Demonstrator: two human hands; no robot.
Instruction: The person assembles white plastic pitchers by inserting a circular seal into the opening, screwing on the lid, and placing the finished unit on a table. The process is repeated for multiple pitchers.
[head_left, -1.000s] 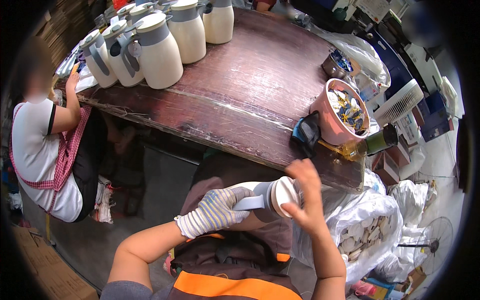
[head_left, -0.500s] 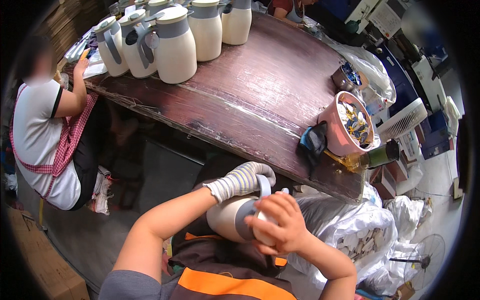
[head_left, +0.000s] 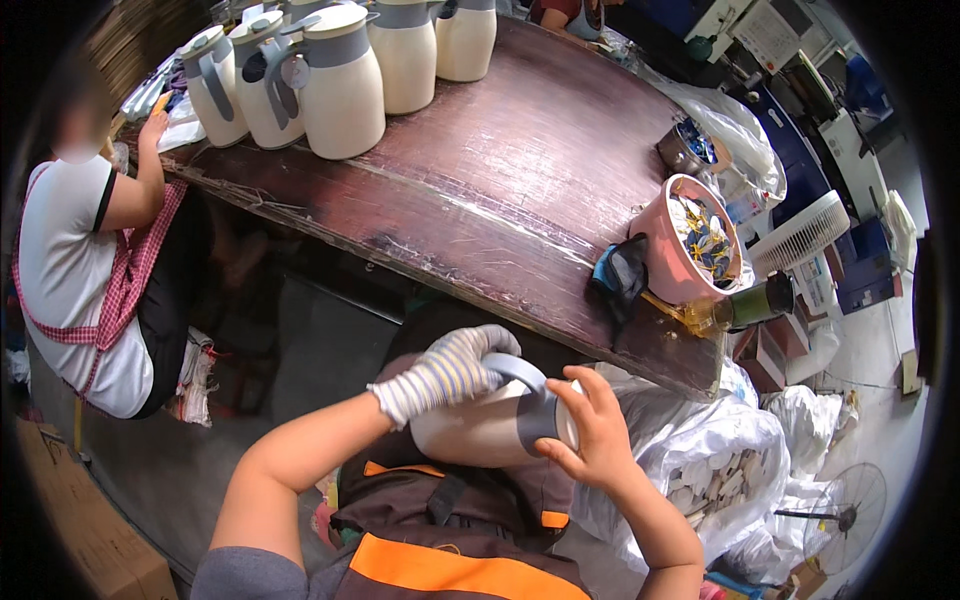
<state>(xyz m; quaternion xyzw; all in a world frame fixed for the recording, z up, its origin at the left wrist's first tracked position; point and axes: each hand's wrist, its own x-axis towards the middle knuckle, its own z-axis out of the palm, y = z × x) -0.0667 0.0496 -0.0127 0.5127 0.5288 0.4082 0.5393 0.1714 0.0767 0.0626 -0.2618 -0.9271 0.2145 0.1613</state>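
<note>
A cream-and-gray jug lies on its side at lower center of frame, long axis running left to right. The gloved left hand curls around its handle; the bare right hand, nearer the top end, spreads thumb and fingers there, its grip unclear.

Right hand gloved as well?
No, the right hand shows bare skin, while the left hand wears a striped glove.

The bare right fingers partly hide the white top of the rounded cream-and-grey jug beside them.
</note>
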